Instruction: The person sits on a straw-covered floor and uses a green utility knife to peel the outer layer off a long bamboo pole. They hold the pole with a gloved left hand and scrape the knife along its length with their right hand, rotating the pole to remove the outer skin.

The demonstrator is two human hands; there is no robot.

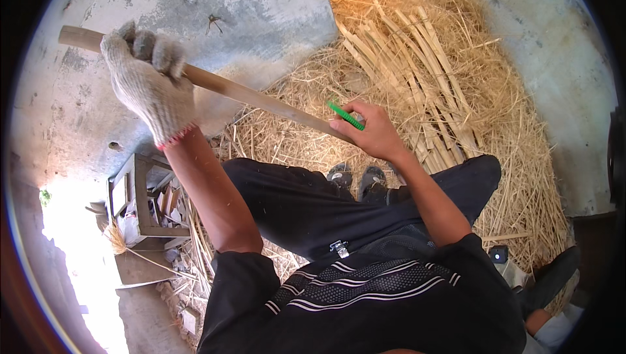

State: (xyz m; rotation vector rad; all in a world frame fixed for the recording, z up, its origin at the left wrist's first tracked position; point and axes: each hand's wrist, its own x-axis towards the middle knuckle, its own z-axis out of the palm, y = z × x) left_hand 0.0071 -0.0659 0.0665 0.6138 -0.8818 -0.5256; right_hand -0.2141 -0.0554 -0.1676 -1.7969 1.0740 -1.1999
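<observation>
My left hand (149, 83), in a whitish knitted work glove with grey fingers, is closed around a long, flat bamboo strip (254, 98). The strip slants down from the upper left toward my bare right hand (373, 129). Between that hand's thumb and fingers sits a bright green ribbed piece (346, 115), which looks like a handle; any blade on it cannot be made out. My right hand is at the strip's lower end, which its thumb and fingers partly cover.
Split bamboo strips (424, 73) lie on a heap of pale shavings (521, 158) to the right. A wooden frame box (140, 191) with scraps stands at left. Grey walls (261, 2) rise ahead. A dark boot (554, 276), apparently another person's, shows at lower right, near a small black device (498, 254).
</observation>
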